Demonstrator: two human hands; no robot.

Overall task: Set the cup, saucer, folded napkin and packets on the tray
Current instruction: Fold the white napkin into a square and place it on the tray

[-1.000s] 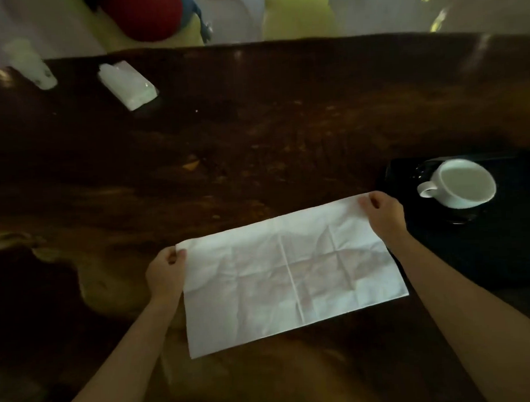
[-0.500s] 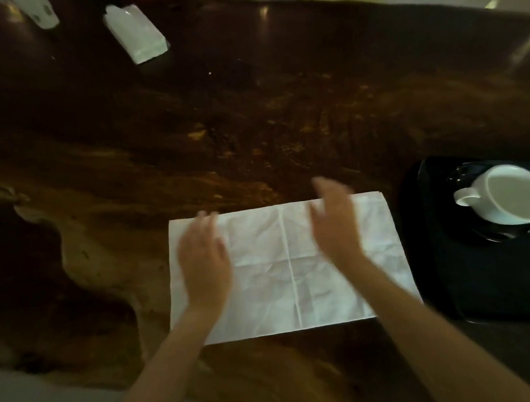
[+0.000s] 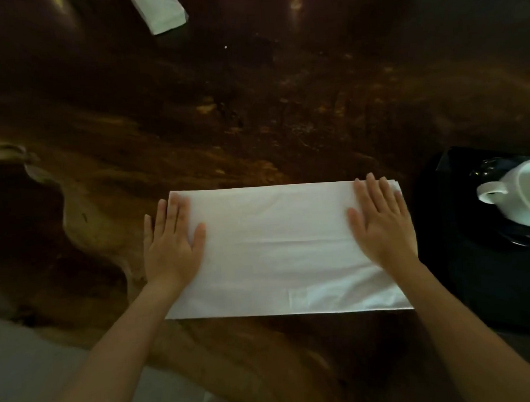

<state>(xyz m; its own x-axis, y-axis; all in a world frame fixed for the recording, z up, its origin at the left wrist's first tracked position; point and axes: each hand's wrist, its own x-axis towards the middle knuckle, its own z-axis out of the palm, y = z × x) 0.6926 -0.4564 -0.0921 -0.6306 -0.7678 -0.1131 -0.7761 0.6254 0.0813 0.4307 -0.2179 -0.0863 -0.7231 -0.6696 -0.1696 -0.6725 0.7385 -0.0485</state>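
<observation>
A white paper napkin [image 3: 277, 251] lies flat on the dark wooden table, a long rectangle with creases across it. My left hand [image 3: 172, 240] presses palm-down on its left end, fingers spread. My right hand [image 3: 382, 226] presses flat on its right end the same way. At the right edge a white cup [image 3: 522, 192] sits on a dark saucer [image 3: 517, 237] on the black tray [image 3: 470, 269], its handle pointing left. A white packet [image 3: 161, 12] lies at the far side of the table, top left of centre.
The dark wooden table [image 3: 254, 111] has an uneven live edge at the lower left. A pale floor or seat surface [image 3: 29, 374] shows below it. The black tray's left rim lies just right of the napkin's right end.
The napkin was held by its far corners, then laid flat. Both hands moved from the middle out to its two ends. The view has come closer and tilted down.
</observation>
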